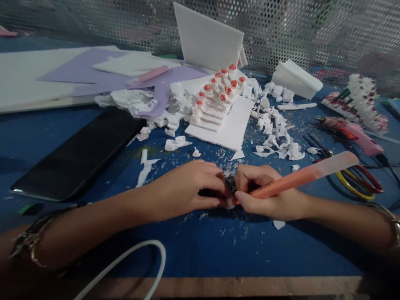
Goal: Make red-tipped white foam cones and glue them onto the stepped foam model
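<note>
My right hand (267, 192) grips an orange marker (291, 180), its pale end pointing up to the right and its tip low between my hands. My left hand (192, 185) pinches a small white piece (230, 205) against the table; red-orange colour shows on it where the marker tip meets it. My fingers hide most of this piece. Beyond my hands stands a white stepped foam model (208, 119) on a white base (243, 121). Several little white rolls with red-orange tops (223, 98) line its steps.
A black phone (83, 153) lies at left, near white and purple sheets (87, 70). Torn paper scraps (274, 126) surround the model. At right are a pink glue gun (356, 134), scissors (357, 183) and a white-and-red model (361, 104). A white cable (160, 254) loops in front.
</note>
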Action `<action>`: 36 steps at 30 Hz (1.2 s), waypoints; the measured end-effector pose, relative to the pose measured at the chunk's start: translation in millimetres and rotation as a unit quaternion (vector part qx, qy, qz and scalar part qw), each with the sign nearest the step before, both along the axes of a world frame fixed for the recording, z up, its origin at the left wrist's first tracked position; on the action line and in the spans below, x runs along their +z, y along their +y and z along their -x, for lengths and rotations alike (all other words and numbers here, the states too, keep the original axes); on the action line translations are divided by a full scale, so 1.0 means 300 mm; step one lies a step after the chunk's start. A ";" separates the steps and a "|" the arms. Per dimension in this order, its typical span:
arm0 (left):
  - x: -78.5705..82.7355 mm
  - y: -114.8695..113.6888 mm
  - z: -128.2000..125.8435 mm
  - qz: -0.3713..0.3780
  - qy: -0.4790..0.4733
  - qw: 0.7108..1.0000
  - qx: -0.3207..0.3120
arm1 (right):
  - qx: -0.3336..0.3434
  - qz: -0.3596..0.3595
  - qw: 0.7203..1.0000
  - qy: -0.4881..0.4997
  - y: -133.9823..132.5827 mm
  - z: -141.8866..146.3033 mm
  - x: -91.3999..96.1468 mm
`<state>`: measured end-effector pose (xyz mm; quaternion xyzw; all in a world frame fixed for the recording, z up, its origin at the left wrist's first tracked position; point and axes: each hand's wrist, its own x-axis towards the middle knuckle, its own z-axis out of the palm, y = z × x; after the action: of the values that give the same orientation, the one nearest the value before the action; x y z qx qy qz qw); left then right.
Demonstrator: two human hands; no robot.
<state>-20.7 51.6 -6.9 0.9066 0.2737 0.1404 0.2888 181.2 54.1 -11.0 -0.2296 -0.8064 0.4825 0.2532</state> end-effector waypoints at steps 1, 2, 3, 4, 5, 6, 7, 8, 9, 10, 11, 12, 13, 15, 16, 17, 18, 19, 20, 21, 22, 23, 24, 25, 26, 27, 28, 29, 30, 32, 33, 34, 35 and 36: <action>-0.001 0.001 0.000 0.000 0.002 1.000 0.001 | 0.001 -0.002 1.000 0.002 0.000 0.000 0.001; -0.002 0.002 0.000 0.000 0.003 1.000 0.001 | 0.005 -0.005 1.000 0.003 0.001 0.000 0.002; -0.003 0.002 0.000 0.002 0.004 1.000 0.000 | 0.009 -0.010 1.000 0.002 0.001 0.000 0.002; -0.002 0.003 -0.001 0.004 0.007 1.000 0.000 | 0.012 -0.015 1.000 0.002 0.001 0.000 0.002; -0.002 0.003 -0.002 0.005 0.010 1.000 0.000 | 0.013 -0.018 1.000 0.003 0.001 0.000 0.001; -0.001 0.002 -0.003 0.005 0.014 1.000 0.001 | 0.010 -0.019 1.000 0.004 0.001 -0.001 0.001; 0.000 0.002 -0.003 0.005 0.018 1.000 0.002 | 0.008 -0.018 1.000 0.004 0.001 0.000 0.000; 0.000 0.002 -0.003 0.004 0.019 1.000 0.002 | 0.007 -0.018 1.000 0.004 0.001 0.000 -0.001; 0.001 0.002 -0.003 0.005 0.020 1.000 0.002 | 0.007 -0.020 1.000 0.002 0.000 0.001 -0.002; 0.000 0.002 -0.003 0.005 0.019 1.000 0.002 | 0.007 -0.023 1.000 -0.003 0.000 0.001 -0.002; 0.000 0.003 -0.002 0.006 0.019 1.000 0.001 | 0.004 -0.026 1.000 -0.007 0.000 0.002 -0.003; -0.001 0.003 -0.001 0.007 0.019 1.000 0.000 | 0.001 -0.029 1.000 -0.009 0.000 0.003 -0.003; -0.002 0.003 -0.001 0.007 0.021 1.000 0.000 | -0.003 -0.030 0.999 -0.010 0.001 0.003 -0.003; -0.003 0.004 -0.001 0.005 0.023 1.000 0.001 | -0.006 -0.026 1.000 -0.010 0.003 0.003 -0.004; -0.004 0.003 -0.001 0.004 0.023 1.000 0.001 | -0.002 -0.023 1.000 -0.009 0.003 0.002 -0.004; -0.004 0.003 -0.001 0.003 0.023 1.000 0.001 | 0.001 -0.021 1.000 -0.008 0.004 0.001 -0.004; -0.004 0.002 -0.001 0.001 0.022 1.000 0.002 | 0.002 -0.018 1.000 -0.007 0.004 0.000 -0.004; -0.004 0.001 -0.001 -0.001 0.021 1.000 0.004 | 0.001 -0.015 1.000 -0.005 0.003 -0.001 -0.003; -0.004 0.000 -0.002 -0.002 0.020 1.000 0.006 | -0.002 -0.012 1.000 -0.004 0.003 -0.001 -0.003; -0.004 -0.001 -0.002 -0.004 0.020 1.000 0.009 | -0.004 -0.009 1.000 -0.002 0.002 -0.001 -0.002; -0.004 -0.002 -0.001 -0.005 0.021 1.000 0.012 | -0.005 -0.007 1.000 0.000 0.001 -0.001 -0.001; -0.004 -0.003 -0.001 -0.006 0.022 1.000 0.015 | -0.004 -0.004 1.000 0.002 0.000 -0.001 0.000; -0.004 -0.003 -0.002 -0.005 0.023 1.000 0.016 | -0.001 -0.001 1.000 0.004 0.000 0.000 0.001; -0.004 -0.003 -0.002 -0.004 0.025 1.000 0.016 | 0.002 0.001 1.000 0.005 0.000 0.002 0.001; -0.004 -0.003 -0.003 -0.002 0.028 0.999 0.016 | 0.004 0.004 1.000 0.006 0.001 0.003 0.001; -0.003 -0.003 -0.004 -0.002 0.031 0.999 0.018 | 0.006 0.006 1.000 0.007 0.001 0.004 0.001; -0.002 -0.002 -0.005 -0.002 0.033 0.999 0.019 | 0.006 0.008 1.000 0.008 0.002 0.005 0.000; -0.001 -0.001 -0.007 -0.002 0.036 0.999 0.019 | 0.009 0.009 1.000 0.011 0.002 0.005 -0.001; 0.000 0.000 -0.008 -0.001 0.036 0.999 0.019 | 0.012 0.010 1.000 0.016 0.003 0.005 -0.002; 0.001 0.001 -0.010 0.000 0.033 0.999 0.016 | 0.020 0.011 0.999 0.024 0.003 0.003 -0.005; 0.001 0.002 -0.010 -0.001 0.032 0.999 0.016 | 0.021 0.010 0.999 0.026 0.003 0.001 -0.006; 0.001 0.002 -0.010 -0.002 0.031 0.999 0.017 | 0.019 0.007 0.999 0.026 0.002 0.000 -0.008; 0.001 0.002 -0.009 -0.004 0.032 0.999 0.019 | 0.015 0.004 1.000 0.025 0.002 -0.001 -0.008; 0.001 0.001 -0.009 -0.006 0.033 0.999 0.021 | 0.011 0.000 1.000 0.023 0.002 -0.002 -0.009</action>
<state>-18.1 51.9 -6.5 0.9066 0.3010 0.1178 0.2712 181.9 54.6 -13.7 -0.2095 -0.8029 0.4907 0.2658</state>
